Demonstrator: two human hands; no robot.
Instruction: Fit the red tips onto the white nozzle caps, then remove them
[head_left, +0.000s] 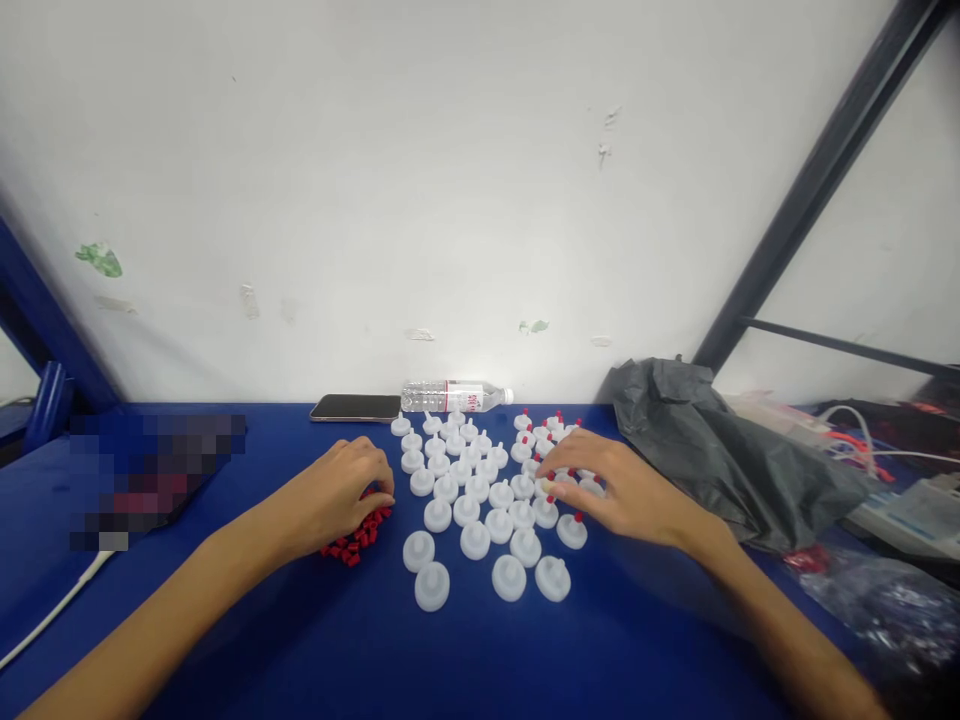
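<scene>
My left hand is over a pile of small red caps, its fingers curled down among them. Its fingertips are partly hidden, so I cannot see what is between them. My right hand has thumb and forefinger closed round a white nozzle cap on the right side of the group. Many white nozzle caps stand spout up on the blue table between the hands. Around my right hand, several white caps carry red tips on their spouts; some are hidden behind the fingers.
A phone and a clear bottle lie along the wall behind the caps. To the right are a dark plastic bag, a clear bag and cables. A white cable runs along the left.
</scene>
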